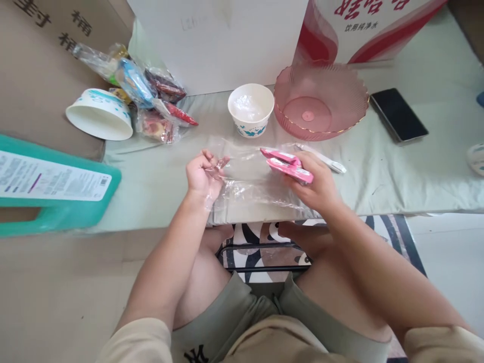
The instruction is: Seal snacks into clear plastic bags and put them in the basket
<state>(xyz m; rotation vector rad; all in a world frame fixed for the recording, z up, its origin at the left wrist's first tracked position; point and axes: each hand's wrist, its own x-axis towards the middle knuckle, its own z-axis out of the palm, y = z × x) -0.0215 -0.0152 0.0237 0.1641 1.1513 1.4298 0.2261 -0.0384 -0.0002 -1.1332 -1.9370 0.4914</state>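
Observation:
My left hand [204, 174] is curled, palm up, pinching the left edge of a clear plastic bag [253, 186] that lies flat on the pale green mat [397, 166]. My right hand [315, 184] grips a pink handheld sealer [289, 165] over the bag's right side. A white pen-like stick [325, 159] lies just beyond that hand. Behind the bag stand a white paper bowl [251, 109] and a pink ribbed plastic bowl [320, 99].
At the back left lie several wrapped snacks [151, 96] and a tipped white paper bowl [99, 113]. A teal bottle [53, 184] lies at left, a black phone [399, 115] at right. A white box [219, 40] and a red-and-white carton [363, 25] stand behind.

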